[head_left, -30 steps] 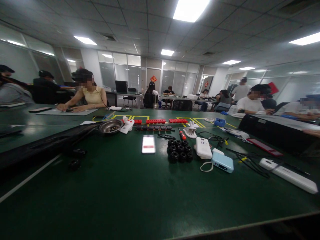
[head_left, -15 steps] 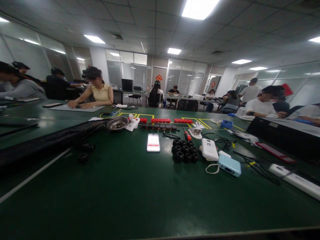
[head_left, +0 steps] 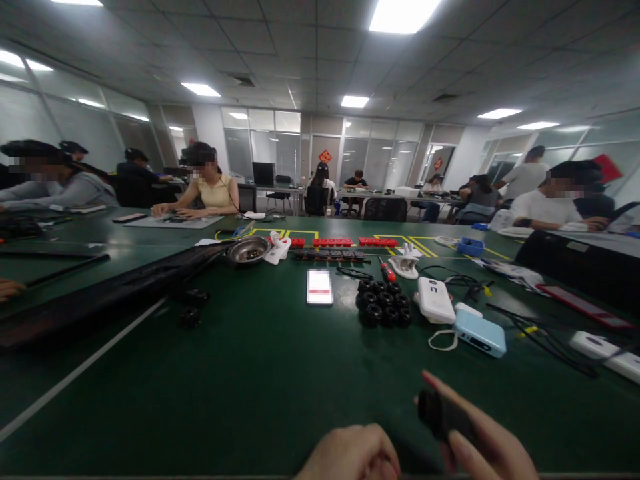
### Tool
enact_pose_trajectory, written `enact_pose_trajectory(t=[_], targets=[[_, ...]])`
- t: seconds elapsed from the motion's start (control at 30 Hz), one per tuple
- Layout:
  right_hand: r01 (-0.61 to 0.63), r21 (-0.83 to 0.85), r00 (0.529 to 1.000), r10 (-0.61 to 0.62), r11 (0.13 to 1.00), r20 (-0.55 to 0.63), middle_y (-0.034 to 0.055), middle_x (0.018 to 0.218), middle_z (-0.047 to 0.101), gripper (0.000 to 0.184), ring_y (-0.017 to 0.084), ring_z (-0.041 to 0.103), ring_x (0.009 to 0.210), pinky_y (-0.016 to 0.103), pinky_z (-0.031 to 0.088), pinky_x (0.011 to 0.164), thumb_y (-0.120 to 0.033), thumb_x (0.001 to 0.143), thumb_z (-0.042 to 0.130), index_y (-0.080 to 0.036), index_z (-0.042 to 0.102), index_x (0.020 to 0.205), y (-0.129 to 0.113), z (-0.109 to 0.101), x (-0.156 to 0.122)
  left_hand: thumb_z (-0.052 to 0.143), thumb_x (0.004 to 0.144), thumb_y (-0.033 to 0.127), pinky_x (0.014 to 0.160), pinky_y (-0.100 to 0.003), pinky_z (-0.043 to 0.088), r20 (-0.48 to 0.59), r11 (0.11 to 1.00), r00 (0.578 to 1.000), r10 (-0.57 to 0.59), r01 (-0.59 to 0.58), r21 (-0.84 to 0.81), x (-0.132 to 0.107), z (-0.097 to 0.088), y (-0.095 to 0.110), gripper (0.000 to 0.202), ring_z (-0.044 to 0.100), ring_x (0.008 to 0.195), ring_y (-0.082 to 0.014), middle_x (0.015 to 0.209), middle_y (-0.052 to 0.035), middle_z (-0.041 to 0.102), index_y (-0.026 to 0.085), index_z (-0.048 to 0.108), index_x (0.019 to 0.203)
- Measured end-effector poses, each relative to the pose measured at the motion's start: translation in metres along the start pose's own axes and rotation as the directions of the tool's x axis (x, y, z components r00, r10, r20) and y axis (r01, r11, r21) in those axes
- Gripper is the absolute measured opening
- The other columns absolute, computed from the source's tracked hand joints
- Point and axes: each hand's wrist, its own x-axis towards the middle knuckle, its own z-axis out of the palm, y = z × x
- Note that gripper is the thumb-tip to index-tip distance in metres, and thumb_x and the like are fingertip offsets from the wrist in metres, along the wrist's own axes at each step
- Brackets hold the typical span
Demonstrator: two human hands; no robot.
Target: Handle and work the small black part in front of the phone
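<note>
In the head view, my right hand point(head_left: 493, 433) is at the bottom right, closed around a black cylindrical part point(head_left: 450, 413) with a wider round end that points left. One finger stretches up along its far side and the thumb presses the near side. Just left of it, low over the table's near edge, my left hand point(head_left: 350, 453) is curled closed. Its fingertips are turned away, so anything inside the curl is hidden. Beyond both hands, several round black ring-shaped parts point(head_left: 384, 303) stand grouped on the green table point(head_left: 240, 393).
A phone-like white screen point(head_left: 319, 288) lies mid-table. Right of the black parts are a white device point(head_left: 436, 300), a light blue device point(head_left: 480, 332) and cables. Farther back are a red-handled screwdriver point(head_left: 387, 272), red strips point(head_left: 333, 242) and a metal bowl point(head_left: 249, 249). Co-workers sit around.
Both my hands have come into view at the bottom, the right one with the black cylindrical part. The view has turned slightly left, and another person's hand now shows at the left edge.
</note>
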Motion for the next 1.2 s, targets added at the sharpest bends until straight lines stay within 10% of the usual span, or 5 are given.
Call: enact_pose_trajectory(t=[0.27, 0.67, 0.87, 1.03, 1.2], targets=[[0.035, -0.177, 0.995, -0.018, 0.984, 0.099, 0.0058, 0.078, 0.061, 0.033, 0.018, 0.057, 0.062, 0.028, 0.045, 0.057, -0.037, 0.073, 0.049, -0.015, 0.048, 0.098, -0.004, 0.021, 0.120, 0.041, 0.080, 0.037, 0.059, -0.021, 0.037, 0.075, 0.792, 0.988, 0.132, -0.150, 0.591, 0.000, -0.061, -0.017, 0.023, 0.052, 0.064, -0.0131, 0.070, 0.0004, 0.059, 0.020, 0.057, 0.080], [0.018, -0.408, 0.990, 0.040, 0.913, 0.132, 0.0069, 0.092, 0.058, 0.042, 0.021, 0.058, 0.077, 0.028, 0.045, 0.061, -0.040, 0.070, 0.054, -0.018, 0.043, 0.104, 0.011, 0.053, 0.117, 0.046, 0.079, 0.036, 0.059, -0.021, 0.039, 0.118, 0.781, 0.967, 0.224, -0.250, 0.573, 0.012, -0.070, -0.037, 0.019, 0.056, 0.065, -0.0131, 0.070, 0.0023, 0.062, 0.021, 0.057, 0.080], [0.125, -0.355, 0.984, -0.069, 0.926, 0.164, 0.0025, 0.069, 0.055, 0.029, 0.016, 0.051, 0.057, 0.026, 0.040, 0.050, -0.046, 0.076, 0.045, -0.019, 0.048, 0.086, -0.055, 0.062, 0.122, 0.049, 0.076, 0.041, 0.052, -0.022, 0.040, 0.197, 0.735, 0.951, 0.239, -0.310, 0.604, 0.027, -0.062, -0.051, 0.023, 0.059, 0.065, -0.0156, 0.070, 0.0010, 0.065, 0.022, 0.062, 0.077], [0.478, -0.090, 0.784, -0.379, 0.873, 0.492, 0.0014, 0.072, 0.057, 0.021, 0.014, 0.051, 0.063, 0.024, 0.039, 0.053, -0.037, 0.080, 0.044, -0.019, 0.053, 0.085, -0.157, 0.142, 0.151, 0.056, 0.073, 0.037, 0.056, -0.023, 0.045, -0.036, 0.833, 0.960, 0.278, -0.222, 0.506, 0.004, -0.084, -0.041, 0.018, 0.059, 0.066, -0.0145, 0.070, -0.0002, 0.063, 0.021, 0.063, 0.072], [0.538, -0.074, 0.673, -0.374, 0.840, 0.638, 0.0093, 0.090, 0.059, 0.049, 0.023, 0.056, 0.078, 0.031, 0.044, 0.059, -0.054, 0.071, 0.049, -0.015, 0.052, 0.101, -0.227, 0.264, 0.161, 0.039, 0.086, 0.024, 0.067, -0.028, 0.049, -0.441, 0.895, 0.886, 0.145, 0.073, 0.440, -0.097, -0.186, -0.040, 0.020, 0.057, 0.079, -0.0121, 0.098, -0.0059, 0.057, 0.018, 0.054, 0.097]])
